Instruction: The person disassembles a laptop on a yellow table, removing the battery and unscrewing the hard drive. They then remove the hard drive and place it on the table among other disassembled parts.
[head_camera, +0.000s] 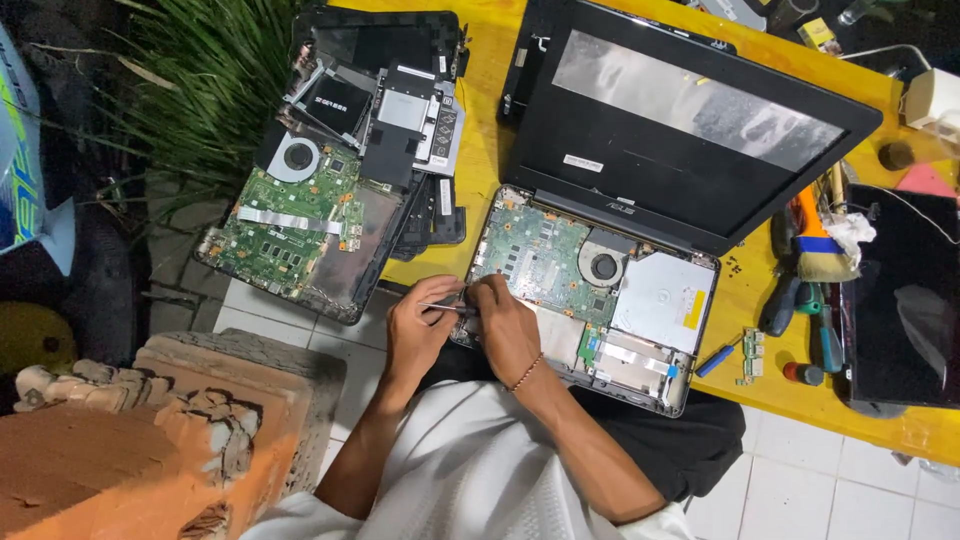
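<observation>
Laptop (600, 270): black, opened up, base cover off, green board, round fan and silver drive plate exposed; lies tilted on yellow table, near edge overhanging lap; lid folded back toward 1 o'clock, screen dark and glossy.

Tool (445, 307): thin metal, tweezer-like, lying near level, tip at laptop's 8 o'clock corner, pinched between both hands' fingers.

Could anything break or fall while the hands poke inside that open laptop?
Maybe. The thin metal tool in the left hand could slip and scratch the bare green circuit board. The open laptop hangs over the edge of the yellow table, so a push from the right hand might tip it. The second opened laptop overhangs too.
</observation>
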